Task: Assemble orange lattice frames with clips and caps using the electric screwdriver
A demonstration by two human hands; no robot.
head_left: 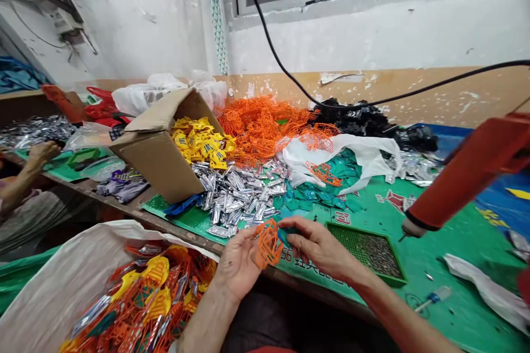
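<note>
In front of me, my left hand (237,266) is closed around the edge of an orange openwork plastic piece (269,244). My right hand (314,242) pinches a small teal-blue plastic piece (283,236) against the orange one's right side; its fingers partly cover that piece. Just beyond both hands lies a heap of shiny silver plastic parts (244,193). Loose teal parts (310,196) are spread behind my right hand, some on a white plastic bag (364,149). Below and left of my left hand, a white sack (99,248) holds orange, yellow and silver pieces.
A tipped cardboard box (155,162) spills yellow parts (202,140). Behind are orange frames (265,124) and black parts (351,116). A green tray (397,281) holds small screws. A red power screwdriver (464,176) hangs at right, under a black cable (281,63). At left is another person's hand (43,153).
</note>
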